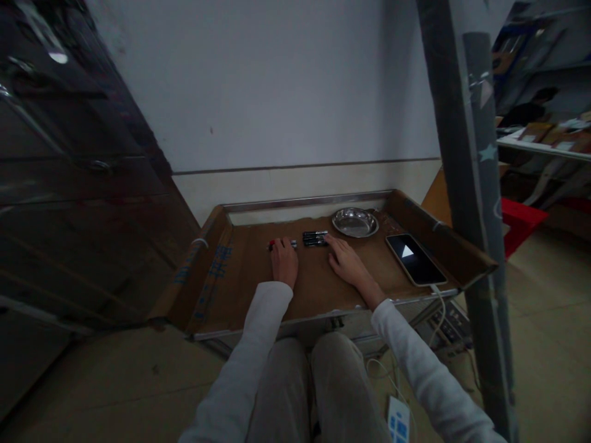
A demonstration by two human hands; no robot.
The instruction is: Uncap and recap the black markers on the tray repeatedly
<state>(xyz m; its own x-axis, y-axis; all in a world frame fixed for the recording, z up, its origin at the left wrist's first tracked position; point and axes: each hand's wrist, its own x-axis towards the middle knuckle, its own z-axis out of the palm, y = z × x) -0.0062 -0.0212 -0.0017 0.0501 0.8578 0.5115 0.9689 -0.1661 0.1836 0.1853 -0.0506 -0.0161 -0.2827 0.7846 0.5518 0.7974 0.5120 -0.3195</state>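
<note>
On the brown cardboard tabletop, my left hand (284,261) curls its fingers over a few markers (293,244). A red cap (271,244) pokes out on its left side, and pale ends show on the right; the rest is hidden under the fingers. Several black marker pens (314,239) lie side by side to the right of it. My right hand (347,259) rests with its fingers stretched toward them, fingertips touching their right ends, thumb apart. A shiny round metal dish (355,223) sits just behind the right hand.
A phone (415,259) with a white cable lies at the table's right. Raised cardboard flaps (196,271) edge the table (258,295). A grey post (480,203) stands close on the right. A white power strip (398,418) is on the floor. Another person sits far right.
</note>
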